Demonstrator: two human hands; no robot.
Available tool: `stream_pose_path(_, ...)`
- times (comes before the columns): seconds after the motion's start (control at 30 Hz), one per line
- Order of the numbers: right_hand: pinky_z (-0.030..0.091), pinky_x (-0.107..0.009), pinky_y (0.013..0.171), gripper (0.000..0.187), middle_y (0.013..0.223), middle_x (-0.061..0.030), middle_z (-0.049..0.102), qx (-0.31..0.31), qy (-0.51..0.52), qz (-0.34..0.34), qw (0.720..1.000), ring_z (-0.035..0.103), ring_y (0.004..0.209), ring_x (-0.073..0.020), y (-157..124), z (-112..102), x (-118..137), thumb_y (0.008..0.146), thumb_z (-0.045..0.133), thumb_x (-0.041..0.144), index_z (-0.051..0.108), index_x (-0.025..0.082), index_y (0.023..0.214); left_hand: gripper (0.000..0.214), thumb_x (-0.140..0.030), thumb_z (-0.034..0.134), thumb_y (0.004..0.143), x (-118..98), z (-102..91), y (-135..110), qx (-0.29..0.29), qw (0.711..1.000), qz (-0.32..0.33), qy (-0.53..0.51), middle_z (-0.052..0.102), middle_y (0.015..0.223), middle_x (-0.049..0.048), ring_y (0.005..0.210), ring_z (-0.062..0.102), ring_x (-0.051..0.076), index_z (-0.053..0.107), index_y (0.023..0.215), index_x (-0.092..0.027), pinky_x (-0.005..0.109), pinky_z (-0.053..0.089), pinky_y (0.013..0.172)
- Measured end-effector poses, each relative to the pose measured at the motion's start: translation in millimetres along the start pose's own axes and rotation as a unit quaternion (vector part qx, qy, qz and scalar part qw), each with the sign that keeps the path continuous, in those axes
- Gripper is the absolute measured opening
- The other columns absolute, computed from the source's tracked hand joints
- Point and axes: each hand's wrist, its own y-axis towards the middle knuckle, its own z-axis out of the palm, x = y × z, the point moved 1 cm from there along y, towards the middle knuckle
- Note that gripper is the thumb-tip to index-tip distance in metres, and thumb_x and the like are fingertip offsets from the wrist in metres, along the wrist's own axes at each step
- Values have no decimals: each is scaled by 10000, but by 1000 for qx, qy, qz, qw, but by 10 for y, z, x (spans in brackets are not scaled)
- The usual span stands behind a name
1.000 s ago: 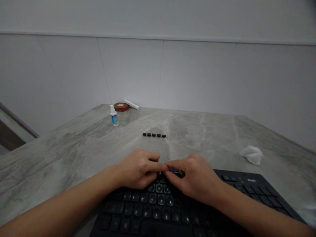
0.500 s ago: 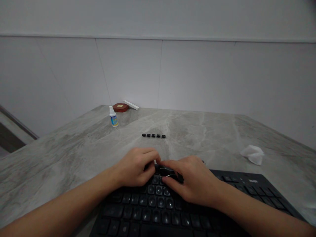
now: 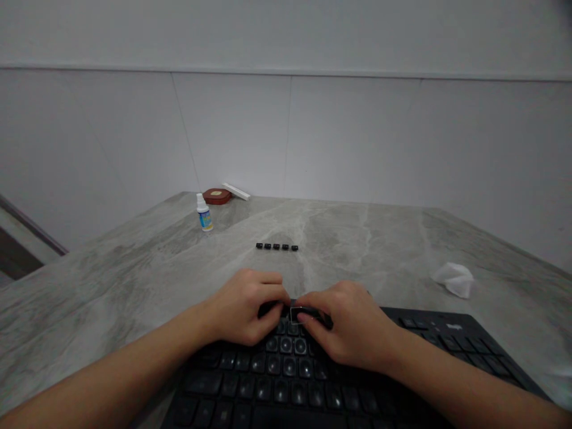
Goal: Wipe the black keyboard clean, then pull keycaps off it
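Note:
A black keyboard (image 3: 268, 381) lies in front of me, its keys facing up. My right hand (image 3: 346, 325) is closed around a keycap puller (image 3: 308, 314), a dark handle with thin wire loops pointing left. The wire ends are over the keyboard's upper rows. Just left of them, my left hand (image 3: 248, 307) pinches with thumb and index finger near the keyboard's back edge. What is between those fingertips is hidden. Beyond my hands, several small black keycaps (image 3: 276, 246) stand in a row on the table.
The marbled grey table (image 3: 134, 280) reaches back to a white wall. A small white spray bottle (image 3: 204, 213) stands at the back left, by a reddish-brown case (image 3: 217, 196) and a white strip-like box (image 3: 236, 191). Crumpled white tissue (image 3: 454, 279) lies on the right.
My right thumb and fingers have drawn closer together on the puller. My left fingertips have shifted slightly down and right, toward the wire ends.

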Motion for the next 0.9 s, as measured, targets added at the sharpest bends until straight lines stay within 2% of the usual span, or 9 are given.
stream_pose_path(0.23,328,-267,566,152,694,-31,728,-8,1,5,1000,630,604,-162,5,28,-24,864,603,246,748,220,902,203,-188,461,917,-13,-15,21,33,999,12,-3,570,747,28,652,552,156,660,887,-155,277,387,582)
stream_pose_path(0.37,345,-259,567,181,699,-30,722,-26,29,8,999,626,594,-150,-4,36,-34,886,561,230,738,214,919,175,-259,483,958,-15,-3,31,30,999,-19,-12,597,748,14,671,562,153,613,889,-166,261,400,608)
stream_pose_path(0.57,336,-268,558,167,693,-21,714,-59,-12,-48,997,626,583,-158,-6,67,-59,888,591,264,709,200,986,147,-246,476,937,-12,0,59,30,997,-67,-9,626,745,4,656,575,147,584,870,-173,249,395,598)
stream_pose_path(0.73,315,-274,551,132,669,-17,711,-95,-57,-90,990,626,574,-163,4,86,-73,851,665,292,707,193,927,146,-237,465,934,-19,-11,71,40,996,-76,-10,648,775,11,685,600,155,588,884,-175,253,415,621)
stream_pose_path(0.83,309,-278,544,129,658,-32,710,-101,-72,-79,989,626,567,-170,0,96,-51,845,657,289,717,185,892,163,-232,457,940,-14,-4,72,38,996,-80,-8,650,776,15,691,604,159,593,874,-171,257,415,627)
stream_pose_path(0.9,316,-277,542,153,641,-30,701,-90,-70,-42,993,620,554,-170,-3,88,-42,855,629,289,727,190,918,178,-260,461,956,-8,4,70,37,996,-84,-9,656,782,15,694,607,162,607,905,-172,262,415,631)
